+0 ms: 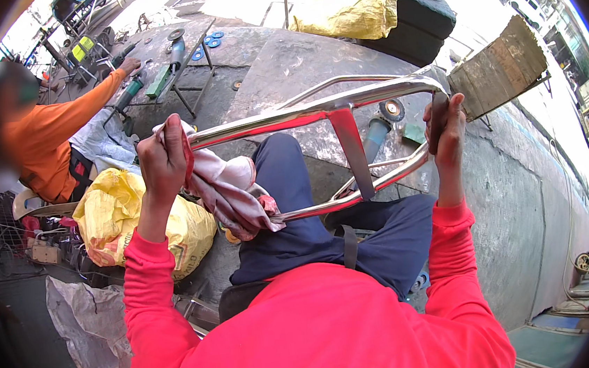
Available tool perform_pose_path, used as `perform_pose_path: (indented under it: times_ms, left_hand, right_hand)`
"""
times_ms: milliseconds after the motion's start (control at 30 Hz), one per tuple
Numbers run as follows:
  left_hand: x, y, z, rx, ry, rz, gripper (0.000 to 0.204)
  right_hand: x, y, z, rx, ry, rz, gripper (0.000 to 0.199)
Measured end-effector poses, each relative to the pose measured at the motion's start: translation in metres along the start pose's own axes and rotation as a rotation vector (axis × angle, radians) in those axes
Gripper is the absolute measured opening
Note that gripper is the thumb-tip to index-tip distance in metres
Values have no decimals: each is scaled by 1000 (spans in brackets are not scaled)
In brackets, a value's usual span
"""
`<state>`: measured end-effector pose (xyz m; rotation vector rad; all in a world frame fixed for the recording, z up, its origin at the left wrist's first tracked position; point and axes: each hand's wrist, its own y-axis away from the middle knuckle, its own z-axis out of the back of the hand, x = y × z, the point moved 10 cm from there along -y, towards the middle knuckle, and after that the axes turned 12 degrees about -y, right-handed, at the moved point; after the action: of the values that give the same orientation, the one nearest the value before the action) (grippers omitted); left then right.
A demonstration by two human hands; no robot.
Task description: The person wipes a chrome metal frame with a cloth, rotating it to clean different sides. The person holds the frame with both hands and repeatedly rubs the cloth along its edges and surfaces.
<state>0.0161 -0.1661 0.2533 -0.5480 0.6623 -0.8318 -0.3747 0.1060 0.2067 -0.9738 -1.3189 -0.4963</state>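
A shiny chrome tube frame (261,122) with flat cross plates spans the space above my knees, held between both hands. My left hand (163,155) is closed at the frame's left end, gripping a pinkish, stained rag (223,190) that hangs down over the tubes there. How much of the tube lies inside that grip is hidden. At the other end, my right hand (448,126) wraps its fingers round the dark flat end plate. Beneath the frame, an angle grinder (377,135) with a round disc lies on the floor.
To the left a co-worker in an orange top (53,142) reaches toward more grinders (176,51) and blue discs (213,40). A yellow sack (118,206) stands beside my left arm. A wooden board (501,68) rises past my right hand; a black block (412,26) is behind.
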Motion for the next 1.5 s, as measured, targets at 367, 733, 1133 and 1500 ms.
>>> perform_pose_path:
  times_ms: [367,733,1133,1500]
  left_hand:
    - [41,19,-95,-377,1263,1034,24]
    - [31,1,-27,-674,481,583,43]
    - [-99,67,2,-42,588,-322,55]
    - [-152,-8,-88,-62,386,-543,36]
  right_hand:
    - [48,63,20,-72,151,102,66]
    - [29,77,41,-91,106,30,66]
    - [14,74,46,-150,31,-71,56]
    - [61,74,40,-132,113,33,61]
